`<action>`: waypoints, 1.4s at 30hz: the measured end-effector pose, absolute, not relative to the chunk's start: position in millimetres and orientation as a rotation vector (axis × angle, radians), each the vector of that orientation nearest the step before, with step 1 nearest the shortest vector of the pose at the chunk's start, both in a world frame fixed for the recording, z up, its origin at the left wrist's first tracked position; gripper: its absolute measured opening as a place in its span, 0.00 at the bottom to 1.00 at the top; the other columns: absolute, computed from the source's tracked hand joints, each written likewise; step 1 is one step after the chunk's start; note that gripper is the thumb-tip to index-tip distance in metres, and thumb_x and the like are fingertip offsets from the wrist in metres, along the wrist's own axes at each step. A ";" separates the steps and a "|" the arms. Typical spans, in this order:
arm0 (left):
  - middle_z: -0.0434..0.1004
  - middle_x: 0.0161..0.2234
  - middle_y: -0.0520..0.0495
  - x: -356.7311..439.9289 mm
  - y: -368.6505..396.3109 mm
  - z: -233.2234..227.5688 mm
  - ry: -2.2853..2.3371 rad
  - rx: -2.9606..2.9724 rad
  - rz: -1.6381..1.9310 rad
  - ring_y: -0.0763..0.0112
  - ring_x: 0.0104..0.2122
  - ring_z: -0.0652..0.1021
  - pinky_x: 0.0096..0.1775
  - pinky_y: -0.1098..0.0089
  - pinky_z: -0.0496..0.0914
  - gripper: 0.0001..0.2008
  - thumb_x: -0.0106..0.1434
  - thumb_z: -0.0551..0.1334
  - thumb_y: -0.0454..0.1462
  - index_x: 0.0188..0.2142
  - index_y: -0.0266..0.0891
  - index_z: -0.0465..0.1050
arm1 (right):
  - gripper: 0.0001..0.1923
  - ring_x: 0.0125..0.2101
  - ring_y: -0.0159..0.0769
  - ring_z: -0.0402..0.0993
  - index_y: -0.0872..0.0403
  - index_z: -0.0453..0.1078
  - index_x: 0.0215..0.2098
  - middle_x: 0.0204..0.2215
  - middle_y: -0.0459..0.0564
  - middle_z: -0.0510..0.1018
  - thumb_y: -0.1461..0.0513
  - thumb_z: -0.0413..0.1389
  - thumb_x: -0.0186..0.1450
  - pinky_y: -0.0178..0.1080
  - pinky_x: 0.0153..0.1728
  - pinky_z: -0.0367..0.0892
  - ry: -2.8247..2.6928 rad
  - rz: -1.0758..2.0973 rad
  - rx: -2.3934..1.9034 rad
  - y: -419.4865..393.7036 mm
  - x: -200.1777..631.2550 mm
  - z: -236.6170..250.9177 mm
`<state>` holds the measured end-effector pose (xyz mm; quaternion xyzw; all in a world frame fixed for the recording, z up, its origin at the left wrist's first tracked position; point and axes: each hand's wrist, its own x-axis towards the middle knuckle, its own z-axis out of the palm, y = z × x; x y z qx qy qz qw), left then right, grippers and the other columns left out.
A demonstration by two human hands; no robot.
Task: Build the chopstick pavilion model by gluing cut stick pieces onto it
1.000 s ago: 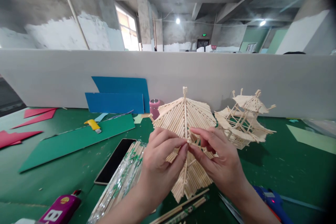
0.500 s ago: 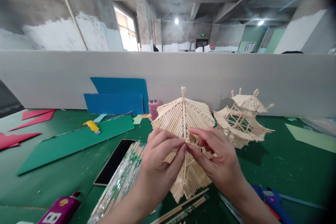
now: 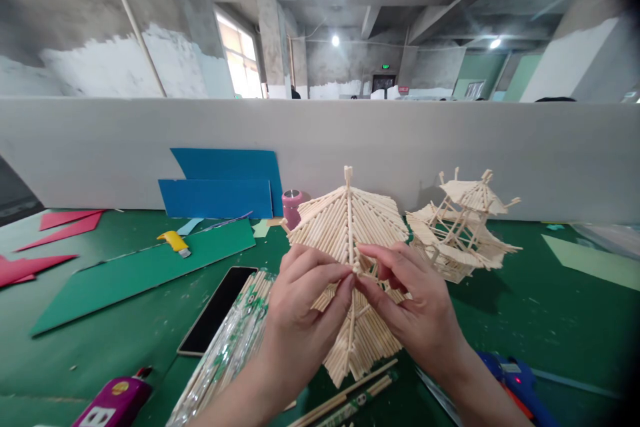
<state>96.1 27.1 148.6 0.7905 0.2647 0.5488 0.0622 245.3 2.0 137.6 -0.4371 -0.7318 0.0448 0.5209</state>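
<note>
A model pavilion (image 3: 320,220) built of pale wooden sticks stands in front of me, with a tiered, ribbed roof and a short post at its peak. My left hand (image 3: 307,300) is closed, thumb and forefinger pinched at the lower end of the front roof ridge. From the other side my right hand (image 3: 417,293) meets it there, its thumb by the left fingertips and its forefinger bent above them against the ridge. Both hands cover part of the lower roof. Any small piece between the fingertips is too hidden to make out.
A second stick pavilion (image 3: 463,233) stands right, a pink flask (image 3: 291,208) behind. To the left are wrapped chopsticks (image 3: 230,340), a phone (image 3: 215,313), a yellow cutter (image 3: 175,242) and a purple tool (image 3: 113,400). A blue glue gun (image 3: 515,380) lies near my right forearm; loose sticks (image 3: 345,397) lie in front.
Both hands keep the same grip at the roof ridge. The whole view has shifted very slightly; nothing else has visibly moved.
</note>
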 end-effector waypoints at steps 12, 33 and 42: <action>0.70 0.26 0.49 95.1 25.2 148.3 0.804 2.390 1.655 0.71 0.27 0.68 0.29 0.67 0.64 0.07 0.53 0.60 0.26 0.30 0.38 0.71 | 0.14 0.27 0.27 0.62 0.55 0.66 0.45 0.28 0.44 0.64 0.65 0.55 0.60 0.31 0.28 0.62 -1.755 0.106 -1.049 3.1 246.5 137.2; 0.70 0.25 0.49 94.8 25.2 150.1 0.798 2.397 1.653 0.72 0.27 0.68 0.29 0.67 0.65 0.07 0.53 0.60 0.26 0.30 0.37 0.71 | 0.14 0.27 0.27 0.63 0.54 0.66 0.45 0.29 0.44 0.66 0.65 0.54 0.60 0.32 0.28 0.62 -1.760 0.125 -1.057 2.9 246.0 136.7; 0.70 0.25 0.50 96.4 25.5 151.1 0.813 2.394 1.650 0.71 0.27 0.69 0.29 0.67 0.66 0.07 0.53 0.60 0.27 0.30 0.39 0.71 | 0.14 0.27 0.29 0.64 0.53 0.65 0.45 0.29 0.45 0.66 0.65 0.54 0.60 0.34 0.28 0.63 -1.760 0.124 -1.063 3.2 246.8 137.4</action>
